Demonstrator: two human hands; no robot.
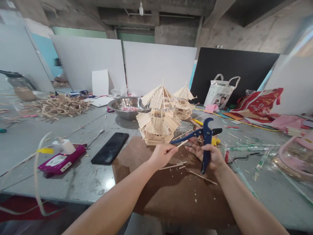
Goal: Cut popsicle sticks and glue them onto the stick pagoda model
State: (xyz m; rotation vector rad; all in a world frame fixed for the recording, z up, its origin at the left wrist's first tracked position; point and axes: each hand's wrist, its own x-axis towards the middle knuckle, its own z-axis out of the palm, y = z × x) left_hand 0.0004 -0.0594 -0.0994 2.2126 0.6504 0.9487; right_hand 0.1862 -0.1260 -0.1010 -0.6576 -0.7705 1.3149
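My left hand (162,156) pinches a thin wooden stick (182,144) that points right and slightly up. My right hand (213,157) holds a blue hand cutter (207,147) by one handle, its thumb across it and its other fingers stretched out behind. The cutter's handles stand spread apart, and its hooked jaw points up. The stick's far end lies near the cutter; whether they touch I cannot tell. Just beyond my left hand stands a small pavilion model of wooden sticks (160,125). Cut sticks (203,177) and chips lie on the brown board (166,202) below my hands.
Behind the model are a second stick pavilion (184,109) and a steel bowl (119,112). A black phone (110,148), a purple power strip (62,162) and a pile of sticks (58,107) are on the left. A white bag (218,93) and a pink-rimmed container (285,147) are on the right.
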